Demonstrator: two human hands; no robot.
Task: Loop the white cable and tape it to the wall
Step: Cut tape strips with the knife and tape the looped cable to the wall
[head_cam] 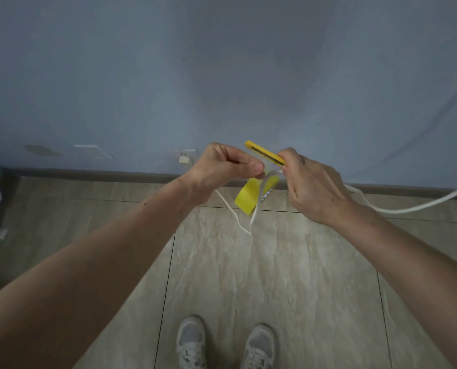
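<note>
Two hands were up in front of the blue wall. The left hand had its grip pinched on the yellow tape, and the right hand was grasping one yellow utility knife. One white cable ran from a wall plug — sagging in a loop below the hands — then off right along the baseboard. Two shoes stood on open tile floor.

- Plain indoor room, likely a home or office, hard to tell which.
- Blue-grey painted wall with dark skirting board.
- Wall socket low down, white plug in it.
- Beige stone-look floor tiles.
</note>
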